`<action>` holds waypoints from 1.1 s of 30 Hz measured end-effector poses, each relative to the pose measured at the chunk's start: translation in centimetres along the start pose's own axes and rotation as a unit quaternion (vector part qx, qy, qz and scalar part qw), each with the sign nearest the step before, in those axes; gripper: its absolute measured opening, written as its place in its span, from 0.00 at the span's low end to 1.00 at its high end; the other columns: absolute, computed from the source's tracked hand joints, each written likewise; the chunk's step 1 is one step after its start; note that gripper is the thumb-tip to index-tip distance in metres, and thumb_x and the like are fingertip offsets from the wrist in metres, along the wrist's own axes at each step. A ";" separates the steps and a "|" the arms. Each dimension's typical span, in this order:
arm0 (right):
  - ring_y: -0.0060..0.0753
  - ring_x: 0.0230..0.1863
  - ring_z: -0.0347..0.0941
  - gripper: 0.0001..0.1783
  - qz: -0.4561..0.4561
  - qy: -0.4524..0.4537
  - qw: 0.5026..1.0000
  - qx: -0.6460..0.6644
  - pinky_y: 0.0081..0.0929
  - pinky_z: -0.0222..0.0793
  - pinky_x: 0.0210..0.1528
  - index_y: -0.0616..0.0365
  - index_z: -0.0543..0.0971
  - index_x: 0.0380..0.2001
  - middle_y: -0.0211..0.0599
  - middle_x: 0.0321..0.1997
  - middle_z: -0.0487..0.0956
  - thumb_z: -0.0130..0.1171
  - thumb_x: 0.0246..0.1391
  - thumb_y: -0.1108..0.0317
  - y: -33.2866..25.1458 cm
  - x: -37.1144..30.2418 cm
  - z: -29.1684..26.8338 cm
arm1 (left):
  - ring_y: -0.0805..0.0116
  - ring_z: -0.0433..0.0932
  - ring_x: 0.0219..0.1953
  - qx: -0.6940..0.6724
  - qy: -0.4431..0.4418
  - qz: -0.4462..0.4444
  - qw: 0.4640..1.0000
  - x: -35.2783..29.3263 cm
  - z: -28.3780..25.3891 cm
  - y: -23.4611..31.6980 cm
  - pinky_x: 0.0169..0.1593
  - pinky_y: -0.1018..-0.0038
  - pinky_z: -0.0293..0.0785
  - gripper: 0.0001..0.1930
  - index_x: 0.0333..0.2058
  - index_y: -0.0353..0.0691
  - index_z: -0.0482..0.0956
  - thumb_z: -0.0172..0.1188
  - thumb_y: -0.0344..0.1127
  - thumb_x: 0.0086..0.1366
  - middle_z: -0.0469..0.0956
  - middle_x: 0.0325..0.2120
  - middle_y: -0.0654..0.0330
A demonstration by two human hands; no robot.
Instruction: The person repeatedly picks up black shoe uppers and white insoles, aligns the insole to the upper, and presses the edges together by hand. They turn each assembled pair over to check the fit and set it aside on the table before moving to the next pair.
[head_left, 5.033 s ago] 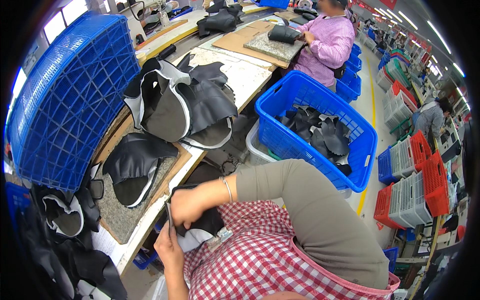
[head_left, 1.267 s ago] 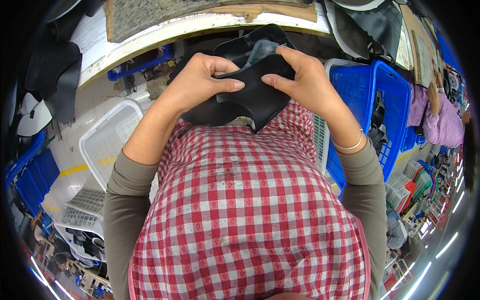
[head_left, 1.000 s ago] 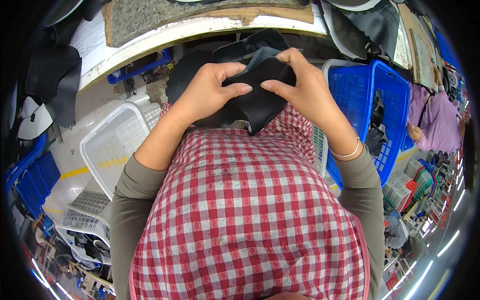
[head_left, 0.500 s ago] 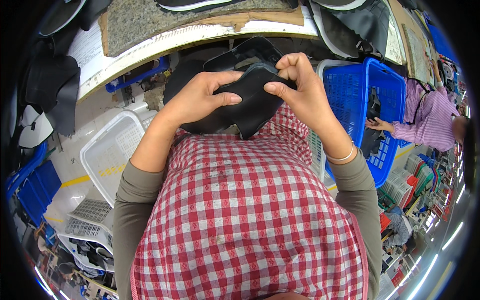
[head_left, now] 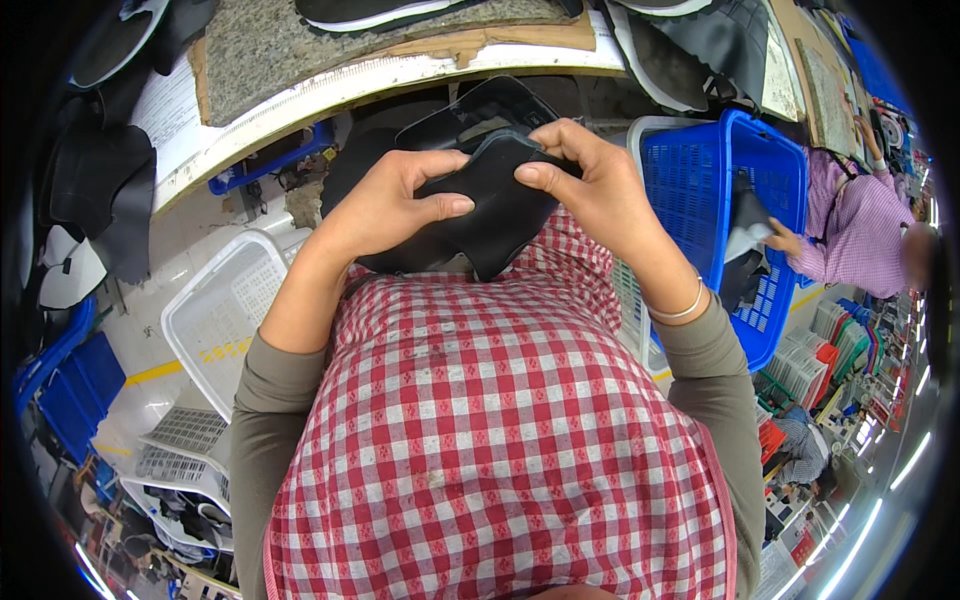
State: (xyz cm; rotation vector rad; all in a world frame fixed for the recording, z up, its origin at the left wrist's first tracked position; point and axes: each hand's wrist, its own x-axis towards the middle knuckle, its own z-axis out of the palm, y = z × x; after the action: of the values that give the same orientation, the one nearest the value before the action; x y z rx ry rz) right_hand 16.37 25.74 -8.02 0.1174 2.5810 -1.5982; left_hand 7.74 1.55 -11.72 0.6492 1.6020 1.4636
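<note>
A black leather-like shoe upper piece (head_left: 495, 215) is held in front of my checked apron, below the bench edge. My left hand (head_left: 405, 195) pinches its left side between thumb and fingers. On the other side, my right hand (head_left: 585, 175) grips the folded upper edge, its thumb on the black face and its fingers curled behind. The edge between the two hands bends up in a curve. Behind it shows another dark, glossy flap (head_left: 480, 108); whether this belongs to the same piece I cannot tell.
Ahead is a white bench edge (head_left: 200, 150) with a grey stone-like slab (head_left: 290, 60) and shoe parts with white edges. A blue basket (head_left: 725, 150) stands at right, where a co-worker's hand (head_left: 785, 240) reaches in. A white basket (head_left: 185, 310) sits at left.
Both hands and the black piece have shifted slightly left, with the right hand moving nearer the left. The co-worker's hand now holds a grey-black piece in the blue basket.
</note>
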 end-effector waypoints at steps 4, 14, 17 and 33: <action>0.35 0.30 0.79 0.13 -0.058 0.023 0.996 -0.068 0.32 0.74 0.34 0.60 0.80 0.33 0.39 0.29 0.82 0.72 0.58 0.63 -0.4 0.0 0.1 | 0.84 0.72 0.34 0.108 -0.005 -0.062 0.992 0.7 -0.3 1.1 0.38 0.80 0.71 0.12 0.44 0.30 0.84 0.71 0.29 0.65 0.79 0.32 0.72; 0.28 0.23 0.65 0.17 -0.035 0.015 0.998 -0.040 0.29 0.62 0.27 0.61 0.79 0.27 0.33 0.20 0.71 0.69 0.63 0.59 0.5 0.6 -0.6 | 0.81 0.63 0.27 0.186 0.133 0.001 0.973 1.1 1.9 1.4 0.31 0.75 0.64 0.13 0.27 0.32 0.76 0.74 0.29 0.59 0.68 0.20 0.67; 0.15 0.28 0.59 0.19 0.021 -0.043 0.998 0.049 0.22 0.58 0.29 0.61 0.77 0.27 0.22 0.23 0.68 0.69 0.63 0.57 1.4 0.7 -2.1 | 0.77 0.77 0.36 0.073 0.122 -0.022 0.990 -0.8 0.6 0.2 0.46 0.75 0.74 0.11 0.39 0.32 0.84 0.74 0.27 0.58 0.82 0.31 0.63; 0.44 0.34 0.81 0.27 0.029 -0.059 0.976 -0.209 0.35 0.75 0.40 0.67 0.84 0.38 0.51 0.33 0.83 0.77 0.49 0.52 -5.1 2.4 -3.5 | 0.79 0.78 0.31 -0.146 0.215 -0.040 0.965 -2.1 2.2 2.5 0.38 0.77 0.76 0.12 0.40 0.35 0.84 0.74 0.24 0.57 0.84 0.33 0.67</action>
State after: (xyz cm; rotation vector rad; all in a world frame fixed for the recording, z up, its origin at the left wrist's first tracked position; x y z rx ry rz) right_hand 13.24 26.65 -2.27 0.0585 2.7220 -0.9793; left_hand 10.28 1.47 -8.68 0.0971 1.6559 1.8193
